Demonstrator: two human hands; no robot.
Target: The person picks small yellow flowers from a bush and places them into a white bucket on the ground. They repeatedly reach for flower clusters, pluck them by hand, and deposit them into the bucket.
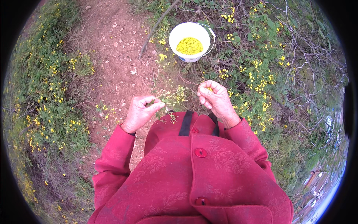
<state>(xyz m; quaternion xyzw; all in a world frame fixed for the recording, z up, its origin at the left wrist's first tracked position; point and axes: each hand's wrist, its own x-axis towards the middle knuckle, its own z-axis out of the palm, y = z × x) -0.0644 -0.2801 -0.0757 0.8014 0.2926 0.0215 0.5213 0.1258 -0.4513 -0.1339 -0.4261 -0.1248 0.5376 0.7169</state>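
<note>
Between the thumb and fingers of my left hand are thin green stems, whose branching tips spread to the right and look mostly bare of blossoms. My right hand is curled closed, a little apart from those tips, and a bit of yellow flower shows inside its fingers. Beyond both hands a white plastic bucket stands on the ground, its wire handle folded to the right side. Loose yellow flower heads cover the bucket's bottom.
Reddish bare soil with small stones runs up the left of centre. A dry stick lies left of the bucket. Yellow-flowering shrubs line the left side, and more flowering plants grow on the right among bare, tangled branches.
</note>
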